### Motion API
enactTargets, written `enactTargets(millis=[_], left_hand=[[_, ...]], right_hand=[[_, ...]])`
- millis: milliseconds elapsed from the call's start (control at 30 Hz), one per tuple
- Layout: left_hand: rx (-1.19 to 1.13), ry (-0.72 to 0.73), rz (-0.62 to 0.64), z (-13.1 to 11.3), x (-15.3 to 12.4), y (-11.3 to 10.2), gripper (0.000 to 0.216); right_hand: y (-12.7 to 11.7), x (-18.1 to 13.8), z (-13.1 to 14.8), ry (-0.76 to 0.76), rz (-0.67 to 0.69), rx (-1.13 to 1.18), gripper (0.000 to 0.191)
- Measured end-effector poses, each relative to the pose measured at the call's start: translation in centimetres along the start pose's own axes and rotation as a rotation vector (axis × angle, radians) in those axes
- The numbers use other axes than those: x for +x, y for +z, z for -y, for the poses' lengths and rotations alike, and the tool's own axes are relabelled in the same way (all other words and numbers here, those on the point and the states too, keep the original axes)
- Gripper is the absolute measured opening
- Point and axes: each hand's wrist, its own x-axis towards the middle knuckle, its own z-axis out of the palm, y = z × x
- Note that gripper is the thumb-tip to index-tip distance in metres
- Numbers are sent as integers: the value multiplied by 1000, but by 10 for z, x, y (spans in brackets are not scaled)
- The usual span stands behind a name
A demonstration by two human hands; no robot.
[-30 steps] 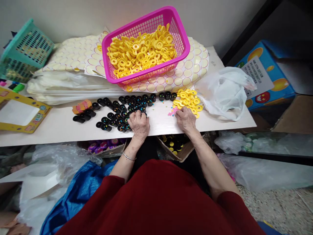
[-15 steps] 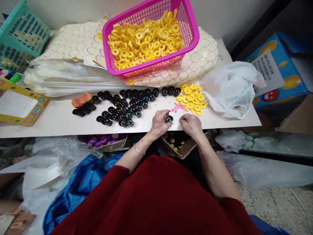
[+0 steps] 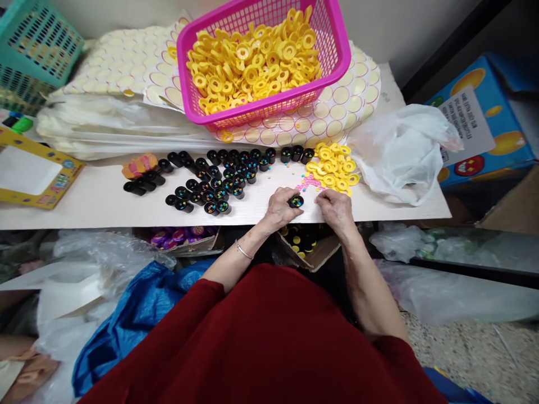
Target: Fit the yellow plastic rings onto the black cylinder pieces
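Note:
My left hand [image 3: 281, 208] is closed round a small black cup [image 3: 296, 201] with coloured beads inside, held just above the white board's front edge [image 3: 105, 216]. My right hand [image 3: 337, 209] lies beside it, fingers curled; what they pinch is hidden. Just beyond the fingers lies a little heap of pink beads [image 3: 309, 183] and a pile of yellow plastic rings [image 3: 334, 168]. To the left stand several more black cups [image 3: 219, 177], many with beads in them.
A pink basket [image 3: 332, 53] full of yellow rings rests on stacked printed sheets [image 3: 122, 73] at the back. A white plastic bag [image 3: 400, 151] lies to the right, a teal basket [image 3: 37, 50] and yellow frame [image 3: 29, 174] to the left. A cardboard box [image 3: 309, 249] sits under the board.
My left hand picked a black cup from the cluster and carried it right to meet my right hand, which drew back from the pink beads. The view has tilted slightly.

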Motion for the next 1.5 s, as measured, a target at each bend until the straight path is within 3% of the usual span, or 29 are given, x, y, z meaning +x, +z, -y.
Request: enactTargets(millis=[133,333,467,567,867,1067,1167,1267,1400,1500], left_hand=[[27,2,0,-1,0,-1,47],[54,58,-3,-4,-2,-3,32],[64,98,25,-3,-2,0,20],[79,126,17,-3,-2,2,10],[59,128,13,-8,-3,-2,7],[45,120,34,-9,-4,-5,6],[41,123,18,-8,-3,-5,7],[49,129,10,-7,-2,-4,8],[52,98,10,-5,-1,-2,13],[19,64,9,-5,-1,-1,23]], right_hand=[[0,-1,-8,-37,-16,96,21],[8,-10,-2,-131,-53,-117,20],[7,-16,13,-250,-134,16,18],[4,-18,25,-351,-67,49,18],[-1,-14,39,-480,48,-311,26],[-4,-14,50,-504,126,-435,24],[-4,-13,56,-473,159,-421,24],[-2,-10,49,-429,149,-260,22],[-3,-4,14,-431,-1,119,13],[-10,2,-18,-216,-355,88,13]])
